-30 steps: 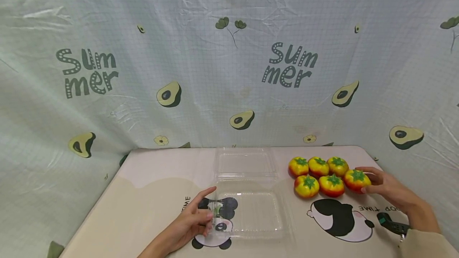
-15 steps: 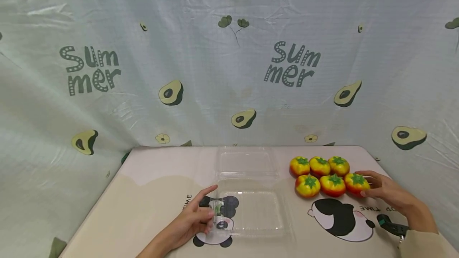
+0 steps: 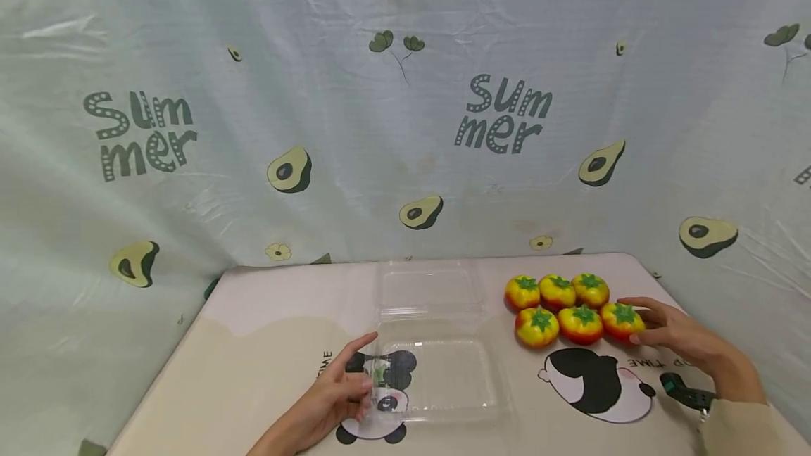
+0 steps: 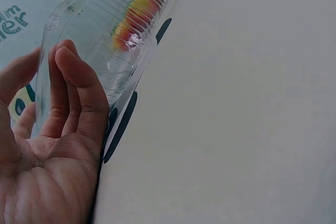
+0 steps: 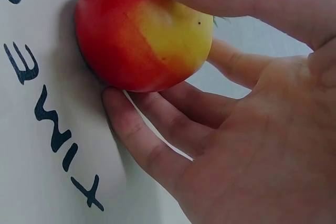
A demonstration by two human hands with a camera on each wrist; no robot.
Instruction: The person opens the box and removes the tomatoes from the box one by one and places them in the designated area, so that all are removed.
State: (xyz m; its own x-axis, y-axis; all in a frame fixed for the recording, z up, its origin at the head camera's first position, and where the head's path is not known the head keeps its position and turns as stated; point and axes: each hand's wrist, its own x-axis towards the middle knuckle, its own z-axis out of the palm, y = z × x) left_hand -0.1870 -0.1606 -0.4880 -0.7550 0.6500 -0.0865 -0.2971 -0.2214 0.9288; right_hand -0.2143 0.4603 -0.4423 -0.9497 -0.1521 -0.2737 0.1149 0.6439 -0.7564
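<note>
In the head view my right hand (image 3: pixel 681 336) holds a red-and-yellow tomato (image 3: pixel 624 321) with a star-shaped green top, thumb on the near side and fingers behind. It sits at the right end of the front row, against its neighbour. The right wrist view shows the tomato (image 5: pixel 142 35) between thumb and fingers, low beside the table surface. My left hand (image 3: pixel 326 396) is at the left side of a clear plastic container (image 3: pixel 450 417), its index finger extended along the edge. The left wrist view shows thumb and curled fingers at the container's rim (image 4: pixel 50 22).
Several more tomatoes (image 3: pixel 580 324) stand in two rows right of the container. The container's hinged lid (image 3: pixel 431 287) lies folded back toward the curtain (image 3: pixel 355 125). A black strap (image 3: pixel 687 393) hangs by the right wrist. The tabletop (image 3: pixel 253 357) has printed cartoon animals.
The right hand has slid its tomato slightly left, closer to the neighbouring one. The left hand keeps its place at the container. The head view has shifted a little.
</note>
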